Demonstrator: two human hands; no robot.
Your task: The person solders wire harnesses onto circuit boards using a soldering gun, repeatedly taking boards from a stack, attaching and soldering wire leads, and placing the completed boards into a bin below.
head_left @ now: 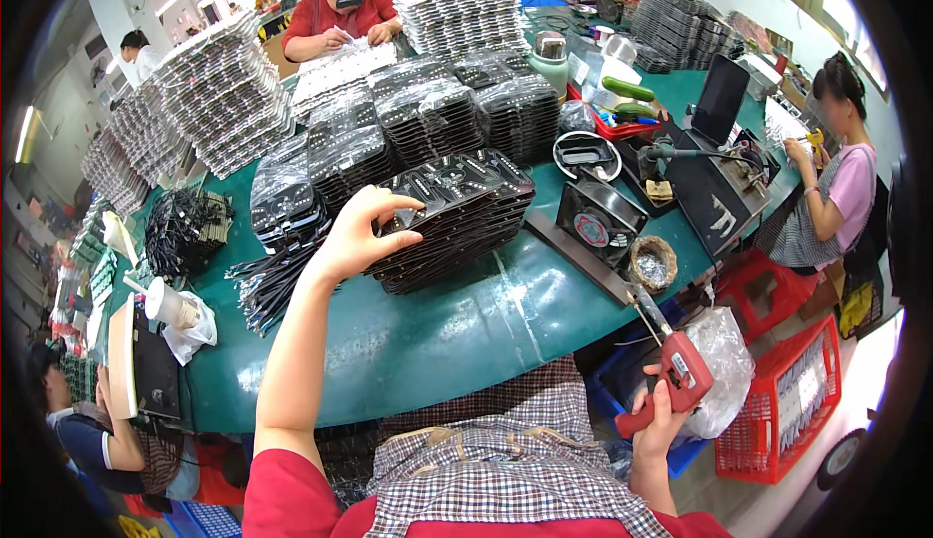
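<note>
My left hand is at the left end of a stack of flat black panels with small light dots and slots. Its thumb and fingers curve apart in a C shape at the stack's corner, and I see nothing lifted between them. Low on the right, my right hand grips a red soldering gun. The gun's long thin metal tip points up and left, near the table's edge. Beside that tip is a round brown dish with shiny material in it.
More black panel stacks stand behind, with tall white stacks at left. Black cables lie beside my left arm. A small black fan and a dark bar are to the right. A red crate stands below. Co-workers sit around.
</note>
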